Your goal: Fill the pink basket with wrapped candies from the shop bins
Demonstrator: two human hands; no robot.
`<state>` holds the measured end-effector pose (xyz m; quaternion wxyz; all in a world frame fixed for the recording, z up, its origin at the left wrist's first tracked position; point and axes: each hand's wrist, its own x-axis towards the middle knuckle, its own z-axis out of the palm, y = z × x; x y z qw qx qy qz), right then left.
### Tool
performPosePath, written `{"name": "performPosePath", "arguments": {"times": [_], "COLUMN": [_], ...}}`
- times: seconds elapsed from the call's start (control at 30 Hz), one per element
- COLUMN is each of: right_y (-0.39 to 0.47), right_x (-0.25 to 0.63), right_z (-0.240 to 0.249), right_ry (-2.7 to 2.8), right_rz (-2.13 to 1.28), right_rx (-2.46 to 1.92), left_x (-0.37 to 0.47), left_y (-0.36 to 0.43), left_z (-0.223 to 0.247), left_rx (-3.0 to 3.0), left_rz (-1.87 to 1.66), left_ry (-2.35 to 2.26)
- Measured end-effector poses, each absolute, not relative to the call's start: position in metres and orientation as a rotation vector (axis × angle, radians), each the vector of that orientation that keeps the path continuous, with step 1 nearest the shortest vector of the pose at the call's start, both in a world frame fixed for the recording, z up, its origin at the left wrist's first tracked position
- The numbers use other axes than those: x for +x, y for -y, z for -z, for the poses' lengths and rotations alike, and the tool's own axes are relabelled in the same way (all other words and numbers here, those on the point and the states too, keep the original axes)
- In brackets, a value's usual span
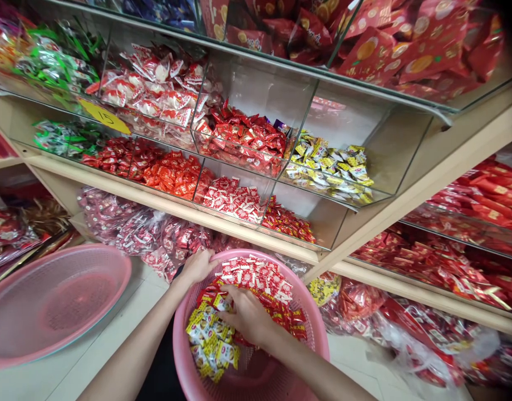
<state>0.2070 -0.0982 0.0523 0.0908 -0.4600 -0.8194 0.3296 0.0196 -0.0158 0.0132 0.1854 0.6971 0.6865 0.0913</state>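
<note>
A round pink plastic basket [320, 328] stands upright in front of me, with wrapped candies inside. My left hand [198, 266] is closed on its far left rim. Inside the basket, my right hand [250, 314] reaches down with curled fingers among the candies; whether anything is pinched there is hidden. White-and-red candies [256, 275] lie at the far side. Red candies [295, 323] spread across the middle, partly under my right hand. Yellow-and-white candies [212, 340] are heaped at the left, just beside my right fingertips.
Ahead rises a wooden shelf [331, 256] with clear bins of wrapped candies, one marked by a yellow tag [104, 116]. On the tiled floor [126, 317], another pink basket [122, 264] lies to the left. Plastic bags of candies [143, 228] line the shelf's foot, with more bags [423, 340] at right.
</note>
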Motion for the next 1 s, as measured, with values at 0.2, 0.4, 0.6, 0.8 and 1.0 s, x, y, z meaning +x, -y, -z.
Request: {"name": "performPosePath", "arguments": {"times": [0.2,0.4,0.6,0.8,1.0], "right_y": [0.106,0.111,0.112,0.093,0.041], "right_x": [0.218,0.210,0.210,0.229,0.284], "right_z": [-0.050,-0.050,-0.046,-0.104,-0.231], "right_ry": [2.646,2.739,2.716,2.600,2.292], "right_rz": [-0.817,-0.818,-0.854,-0.616,-0.047], "right_rx": [-1.364,-1.309,-1.317,-1.175,-1.118], "left_x": [0.019,0.019,0.020,0.018,0.016], "left_y": [0.015,0.016,0.017,0.017,0.015], "left_z": [-0.010,-0.012,-0.016,-0.014,-0.011], "left_rx": [2.028,2.026,2.027,2.053,2.029], "left_rz": [-0.236,-0.233,-0.210,-0.215,-0.247], "left_ry": [-1.913,-1.924,-1.927,-1.901,-1.894]}}
